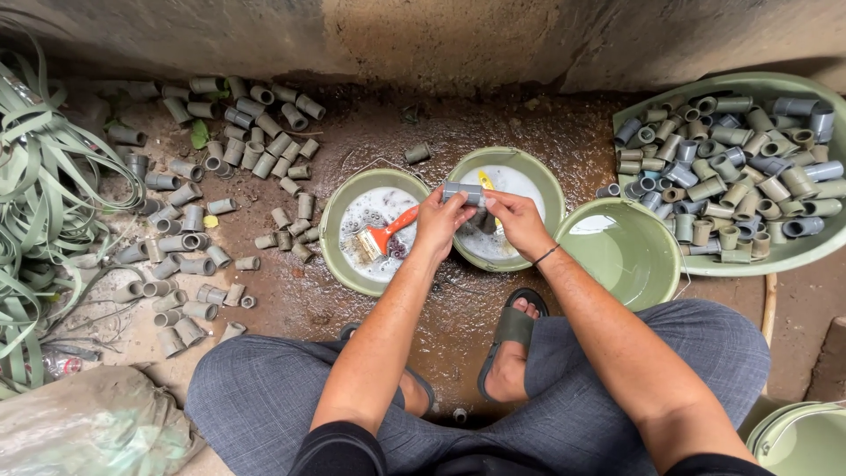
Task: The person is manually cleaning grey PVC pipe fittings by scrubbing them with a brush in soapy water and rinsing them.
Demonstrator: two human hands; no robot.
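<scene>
I see the wet concrete floor (370, 132) running up to a wall along the far edge, and most of it is taken. At the far right edge sits the large green tub (820, 251), heaped with grey pipe fittings, its rim touching the empty green basin (626, 251) just beside my right knee. Along the left edge lies a tangle of green strapping (35, 194), and between it and the basins the loose grey fittings (220, 176) spread over the floor, some upright, some on their sides. The open room I have is the bare strip of floor in front of the wall, above the two middle basins, and the small patch between the basins and my crossed legs, where my sandalled foot (511, 330) rests.

The left soapy basin (333, 238) holds an orange-handled brush (388, 234) lying in the foam. The right soapy basin (546, 185) is just beside it, rims near touching.

Over that right basin's near-left rim I hold one grey fitting (463, 192) level. My left hand (441, 220) is closed round its left end; my right hand (518, 220) is closed on its right end, fingers curled over the top. A yellow item (486, 179) shows just behind it, too hidden to identify.
</scene>
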